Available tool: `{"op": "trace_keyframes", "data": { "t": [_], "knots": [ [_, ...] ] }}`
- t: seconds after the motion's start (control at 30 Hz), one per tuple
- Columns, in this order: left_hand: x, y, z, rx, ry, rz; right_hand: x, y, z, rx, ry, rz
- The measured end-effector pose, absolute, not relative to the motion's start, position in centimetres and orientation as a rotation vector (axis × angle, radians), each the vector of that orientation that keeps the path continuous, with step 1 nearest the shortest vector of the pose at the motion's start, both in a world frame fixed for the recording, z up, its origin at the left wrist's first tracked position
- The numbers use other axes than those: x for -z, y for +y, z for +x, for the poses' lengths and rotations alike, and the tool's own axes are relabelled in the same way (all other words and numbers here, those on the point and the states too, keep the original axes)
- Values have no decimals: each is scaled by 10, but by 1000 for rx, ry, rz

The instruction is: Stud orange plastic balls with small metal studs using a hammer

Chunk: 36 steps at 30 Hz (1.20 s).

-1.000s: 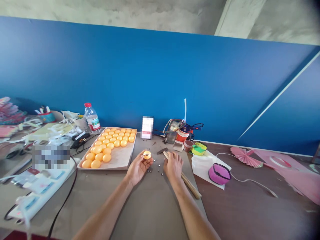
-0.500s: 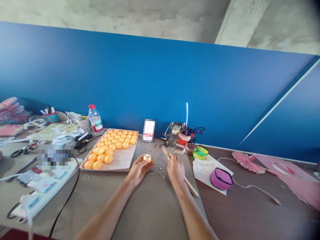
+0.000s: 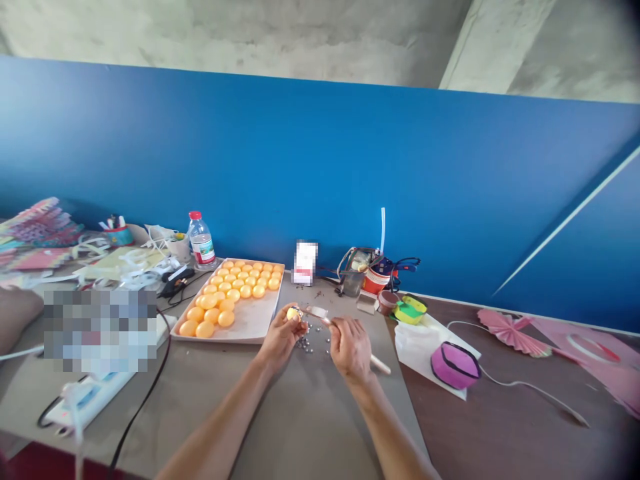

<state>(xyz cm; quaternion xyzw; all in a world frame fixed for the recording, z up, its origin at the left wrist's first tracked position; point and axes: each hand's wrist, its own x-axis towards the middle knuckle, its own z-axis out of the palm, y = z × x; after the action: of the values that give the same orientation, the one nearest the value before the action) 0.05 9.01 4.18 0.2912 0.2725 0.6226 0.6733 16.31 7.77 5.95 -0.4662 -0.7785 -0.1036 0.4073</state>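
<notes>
My left hand [image 3: 281, 333] grips a small orange-yellow ball [image 3: 292, 313] between thumb and fingers, a dark, metallic-looking patch on its side. My right hand [image 3: 351, 347] is closed around a long pale wooden stick-like tool [image 3: 381, 365], whose rear end sticks out behind the hand. The front end of the tool points left, at or very near the ball; whether it touches cannot be made out. Small shiny metal beads [image 3: 305, 345] lie on the grey mat just beneath my left hand, with a few more between the hands.
Left of my hands, a shallow box [image 3: 255, 323] holds rows of orange balls [image 3: 233, 294]. Behind it stands a water bottle [image 3: 202, 241]. A power strip [image 3: 83, 403] with cables lies at left, near another person's arm [image 3: 17, 313]. A purple case [image 3: 455, 365] sits at right.
My right hand has swung the wooden tool's front end leftward to the ball. More beads show beneath my left hand. Another person's arm has come in at the left edge.
</notes>
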Motion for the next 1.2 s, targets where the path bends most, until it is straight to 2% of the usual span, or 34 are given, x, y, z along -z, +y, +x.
{"op": "trace_keyframes", "data": {
  "t": [0.17,0.37,1.2],
  "knots": [
    [-42,90,-1,-1334,558,619,-55,81,164,271,-2003,-1318],
    [-40,91,0,-1378,557,622,-55,81,164,279,-1975,-1290],
    [-30,95,0,-1494,1121,1076,-51,78,155,331,-2051,-1233]
  ]
}}
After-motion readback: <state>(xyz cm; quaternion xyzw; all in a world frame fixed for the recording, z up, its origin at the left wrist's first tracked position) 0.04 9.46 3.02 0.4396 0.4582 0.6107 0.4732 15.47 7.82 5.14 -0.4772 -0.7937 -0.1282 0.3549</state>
